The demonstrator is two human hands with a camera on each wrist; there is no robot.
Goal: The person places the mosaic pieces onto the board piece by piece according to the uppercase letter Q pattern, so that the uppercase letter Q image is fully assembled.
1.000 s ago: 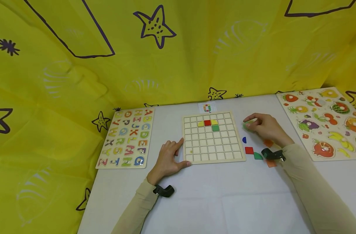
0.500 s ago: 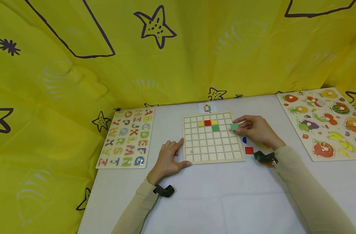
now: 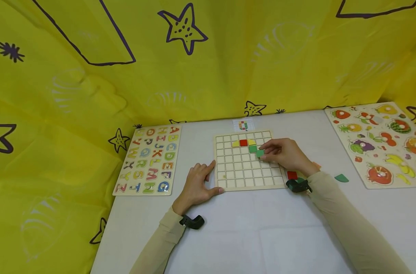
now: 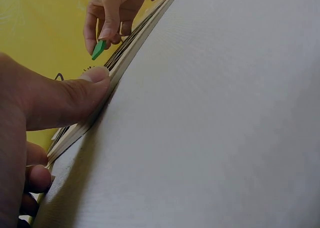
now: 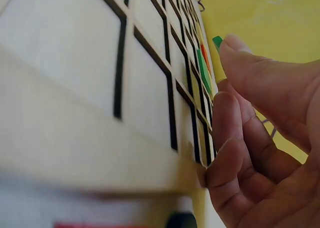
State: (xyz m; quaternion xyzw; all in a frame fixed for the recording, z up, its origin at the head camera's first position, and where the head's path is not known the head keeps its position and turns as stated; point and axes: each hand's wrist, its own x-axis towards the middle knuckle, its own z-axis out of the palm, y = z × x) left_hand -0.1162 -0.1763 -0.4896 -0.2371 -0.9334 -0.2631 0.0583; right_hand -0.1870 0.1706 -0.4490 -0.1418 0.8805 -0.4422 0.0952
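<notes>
My right hand (image 3: 285,154) pinches a green square tile (image 3: 260,153) between thumb and fingertips, over the wooden grid board (image 3: 249,188). The tile overlaps the cell diagonally in front of another green tile (image 3: 252,149) set in the grid. Behind that one, a red square tile (image 3: 243,142) lies between two yellow pieces (image 3: 236,144). In the left wrist view the held green tile (image 4: 99,49) is tilted, just above the board. My left hand (image 3: 194,186) touches the board's near left corner, thumb on the front edge and index finger stretched along the left side.
Right of the board lie a loose red square (image 3: 292,175), an orange piece (image 3: 316,165) and a green rounded piece (image 3: 341,178). A small pattern card (image 3: 243,125) sits behind the board. A letter puzzle (image 3: 146,163) stands left, a fruit puzzle (image 3: 382,148) right.
My right hand has carried the green square tile leftward from beside the board to over the grid, near the set green tile. My left hand has stayed at the corner.
</notes>
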